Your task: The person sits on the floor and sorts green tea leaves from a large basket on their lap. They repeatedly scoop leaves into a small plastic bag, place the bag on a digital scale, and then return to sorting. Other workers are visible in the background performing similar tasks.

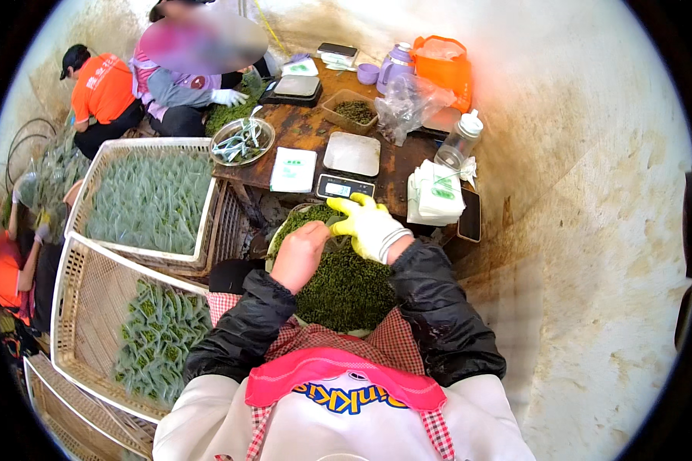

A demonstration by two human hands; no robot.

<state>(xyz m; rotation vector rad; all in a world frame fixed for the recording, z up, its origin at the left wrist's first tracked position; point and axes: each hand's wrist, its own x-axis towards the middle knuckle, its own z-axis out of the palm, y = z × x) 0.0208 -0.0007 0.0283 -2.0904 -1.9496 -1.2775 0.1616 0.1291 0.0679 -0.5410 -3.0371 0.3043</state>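
My bare left hand [300,257] is closed, its fingertips pinched together above a heap of small green berries [346,288]. What it pinches, if anything, is hidden. My right hand [367,225] wears a white glove with yellow fingertips. Its fingers are spread, and one reaches across to the left hand's fingertips. The berries look like green peppercorns and fill a wide container in front of my lap. Just beyond the hands, a digital scale [351,155] with a bare metal plate and a lit display sits at the table's edge.
The wooden table [296,121] holds stacked white packets [436,192], a tub of berries [351,112], a clear bottle [460,140] and an orange bag [443,71]. Crates of filled bags [75,303] stand at left. A metal bowl [241,141] holds strips. Co-workers sit beyond; a wall [577,230] rises at right.
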